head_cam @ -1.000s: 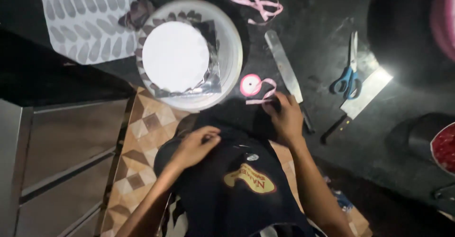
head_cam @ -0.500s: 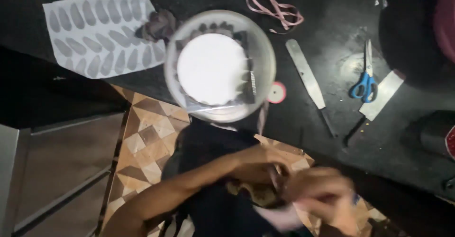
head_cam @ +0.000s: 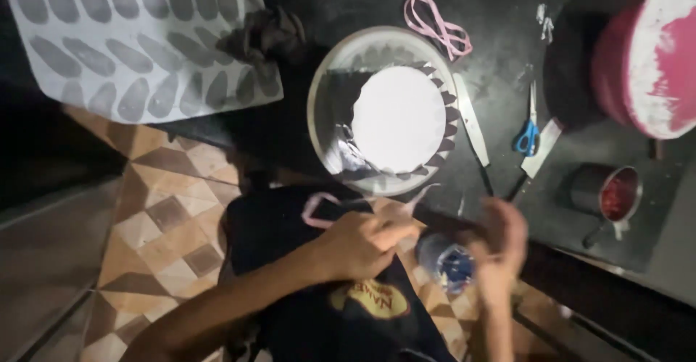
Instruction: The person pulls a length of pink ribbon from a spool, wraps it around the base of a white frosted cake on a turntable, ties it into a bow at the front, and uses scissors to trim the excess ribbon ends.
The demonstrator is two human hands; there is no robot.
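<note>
My left hand (head_cam: pixel 359 244) is closed on a thin pink ribbon (head_cam: pixel 316 210), which loops out to the left and trails toward the counter edge. My right hand (head_cam: pixel 500 250) is blurred and close beside it. It grips a small round ribbon spool (head_cam: pixel 446 264) held over my dark apron (head_cam: pixel 341 318). Just beyond both hands, a white-topped round cake (head_cam: pixel 397 118) ringed with dark chocolate pieces sits on a pale round stand (head_cam: pixel 319 97) on the black counter.
A white sheet with grey leaf shapes (head_cam: pixel 130 43) lies at the far left beside a dark lump (head_cam: pixel 268 32). More pink ribbon (head_cam: pixel 438 28), a palette knife (head_cam: pixel 471 119), blue-handled scissors (head_cam: pixel 528 134), a red-smeared bowl (head_cam: pixel 645 50) and a cup of red stuff (head_cam: pixel 616 192) lie to the right.
The spool has left the counter and is now at my right hand. Both hands have drawn back from the counter edge to my apron, with ribbon pulled out in my left hand. The view has moved closer.
</note>
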